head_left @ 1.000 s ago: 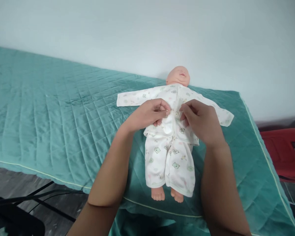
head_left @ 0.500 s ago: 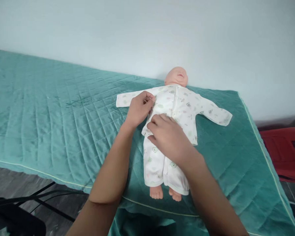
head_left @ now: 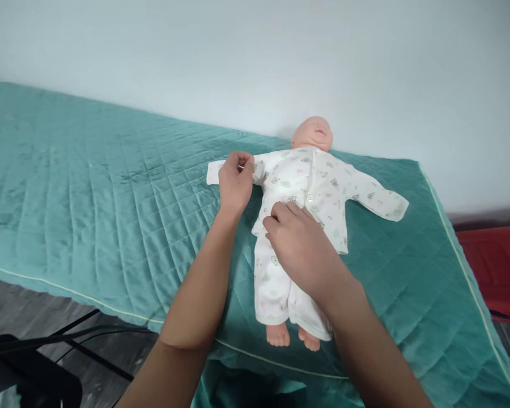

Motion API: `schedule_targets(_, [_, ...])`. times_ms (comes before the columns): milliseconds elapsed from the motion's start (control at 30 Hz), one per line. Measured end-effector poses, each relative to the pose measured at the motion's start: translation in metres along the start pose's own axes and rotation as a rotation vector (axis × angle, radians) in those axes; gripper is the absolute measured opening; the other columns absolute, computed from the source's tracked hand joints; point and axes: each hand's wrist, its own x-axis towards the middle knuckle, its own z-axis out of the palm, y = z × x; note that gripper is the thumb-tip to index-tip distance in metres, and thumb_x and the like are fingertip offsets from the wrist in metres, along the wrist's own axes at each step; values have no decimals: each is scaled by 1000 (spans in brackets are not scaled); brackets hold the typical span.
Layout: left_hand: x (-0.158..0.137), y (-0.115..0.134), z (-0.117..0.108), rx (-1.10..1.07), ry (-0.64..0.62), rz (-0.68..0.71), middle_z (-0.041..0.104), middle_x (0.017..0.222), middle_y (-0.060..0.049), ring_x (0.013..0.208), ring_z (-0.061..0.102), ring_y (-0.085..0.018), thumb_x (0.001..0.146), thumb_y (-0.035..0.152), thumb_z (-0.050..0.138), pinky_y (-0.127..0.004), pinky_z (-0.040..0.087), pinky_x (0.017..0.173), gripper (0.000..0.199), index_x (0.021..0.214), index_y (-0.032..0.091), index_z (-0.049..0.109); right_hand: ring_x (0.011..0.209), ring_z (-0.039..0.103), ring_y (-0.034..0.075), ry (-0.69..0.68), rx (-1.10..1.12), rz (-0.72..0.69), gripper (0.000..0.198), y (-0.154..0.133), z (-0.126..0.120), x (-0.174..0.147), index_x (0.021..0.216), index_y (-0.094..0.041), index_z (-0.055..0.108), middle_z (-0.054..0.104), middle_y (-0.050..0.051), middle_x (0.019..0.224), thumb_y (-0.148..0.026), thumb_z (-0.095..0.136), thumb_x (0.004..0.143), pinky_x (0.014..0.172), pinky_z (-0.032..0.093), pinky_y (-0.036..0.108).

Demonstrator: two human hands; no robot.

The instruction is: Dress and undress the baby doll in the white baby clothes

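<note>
A doll (head_left: 312, 131) lies on its back in a white patterned baby shirt (head_left: 329, 192) and matching trousers (head_left: 272, 292). Its arms are spread and its bare feet show. My left hand (head_left: 237, 178) is over the sleeve at the left, thumb and fingers pinched together. Something thin and pale shows between those fingers, too small to name. On the lower front of the shirt, my right hand (head_left: 300, 243) has its fingers curled against the cloth, the fingertips partly hidden. A button (head_left: 310, 198) on the shirt front sits just above this hand.
A green quilted cover (head_left: 89, 198) lies over the table under the doll. Behind it rises a pale wall (head_left: 195, 62). At the right stands a red plastic chair or stool (head_left: 493, 272); black bars (head_left: 93, 360) are at lower left.
My left hand has shifted left and slightly up, from the shirt's side onto the sleeve. My right hand stays at the shirt's lower front. The whole view has shifted a little.
</note>
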Motion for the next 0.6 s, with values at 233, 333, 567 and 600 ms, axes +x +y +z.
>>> schedule_targets(233, [7,-6,-1,-57,13,-102,65,81,0,65,61,-11,86,20,57,-23,51,64,5,85,20,62,90,53,25,-35,12,-152,30,1,-9,-5,88,-15,62,61,9,94,6,40,88,77,39,38])
schedule_targets(333, [7,-7,0,-46,-10,-113,65,78,1,66,61,-12,86,22,58,-24,51,65,4,86,20,62,85,51,22,-4,46,-222,28,6,-14,-11,83,-17,59,59,7,90,3,42,90,75,38,36])
schedule_targets(567, [5,-14,6,181,-43,60,69,84,-2,80,63,-15,89,21,53,-28,49,79,8,88,20,61,85,56,20,-63,233,-173,24,14,-8,-14,83,-17,60,62,5,88,-13,45,101,73,39,34])
schedule_targets(600, [5,-15,7,233,-59,87,69,86,-2,82,63,-16,89,21,52,-29,49,80,9,89,20,61,85,57,19,-74,302,-181,22,15,-10,-14,86,-17,62,64,5,89,-16,47,101,72,39,33])
